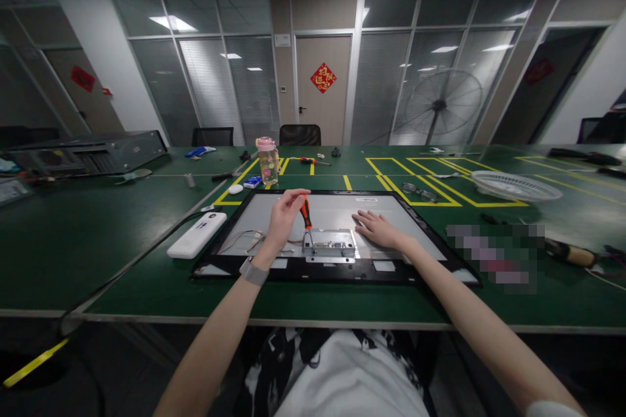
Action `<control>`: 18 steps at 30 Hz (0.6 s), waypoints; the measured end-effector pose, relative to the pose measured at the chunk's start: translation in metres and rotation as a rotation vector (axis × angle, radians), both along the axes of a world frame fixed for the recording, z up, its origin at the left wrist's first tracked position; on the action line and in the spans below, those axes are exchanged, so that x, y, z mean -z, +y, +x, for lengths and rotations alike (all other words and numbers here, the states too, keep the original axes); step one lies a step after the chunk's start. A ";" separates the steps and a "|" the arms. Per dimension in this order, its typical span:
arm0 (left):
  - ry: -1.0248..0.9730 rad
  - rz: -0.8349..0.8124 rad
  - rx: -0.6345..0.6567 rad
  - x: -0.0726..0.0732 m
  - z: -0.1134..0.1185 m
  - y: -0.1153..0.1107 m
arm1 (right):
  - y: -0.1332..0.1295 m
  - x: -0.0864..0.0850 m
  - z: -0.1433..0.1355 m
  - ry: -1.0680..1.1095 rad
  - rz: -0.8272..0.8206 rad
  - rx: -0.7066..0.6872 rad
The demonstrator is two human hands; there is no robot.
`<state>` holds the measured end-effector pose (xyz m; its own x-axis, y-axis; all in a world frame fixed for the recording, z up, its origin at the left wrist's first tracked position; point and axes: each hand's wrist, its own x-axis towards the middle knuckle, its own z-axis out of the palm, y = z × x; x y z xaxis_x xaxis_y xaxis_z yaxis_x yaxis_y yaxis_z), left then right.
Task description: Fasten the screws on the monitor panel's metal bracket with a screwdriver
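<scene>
A flat monitor panel point(337, 208) with a black frame lies back side up in front of me. My left hand point(286, 218), a watch on its wrist, grips an orange and black screwdriver point(306, 212) by the top of its handle. The screwdriver stands nearly upright, its tip down at the left part of a metal bracket with a circuit board point(328, 247). Thin wires point(249, 240) run out to the left of the bracket. My right hand point(379, 229) rests on the panel with its fingers spread, right of the bracket, holding nothing.
A white power bank point(197, 235) lies left of the panel, and a pink-lidded bottle point(267, 163) stands behind it. Another screwdriver point(313, 161), eyeglasses point(419, 192) and a white basket point(516, 194) sit farther back. A computer case point(98, 153) is at far left.
</scene>
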<state>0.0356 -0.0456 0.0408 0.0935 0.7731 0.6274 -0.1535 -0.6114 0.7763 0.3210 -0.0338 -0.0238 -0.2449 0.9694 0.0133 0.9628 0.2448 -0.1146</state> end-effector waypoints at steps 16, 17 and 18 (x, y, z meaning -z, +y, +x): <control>0.037 0.019 -0.002 -0.002 -0.001 -0.002 | -0.002 -0.001 -0.001 0.002 -0.007 0.014; 0.003 -0.003 0.057 -0.001 0.000 -0.002 | -0.001 -0.001 -0.001 0.003 -0.005 0.015; -0.033 -0.030 0.115 -0.001 0.000 -0.002 | -0.001 -0.001 -0.001 0.003 -0.003 0.016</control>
<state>0.0356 -0.0475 0.0420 0.1625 0.7766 0.6086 -0.2474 -0.5650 0.7871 0.3202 -0.0353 -0.0229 -0.2293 0.9733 0.0112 0.9663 0.2290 -0.1178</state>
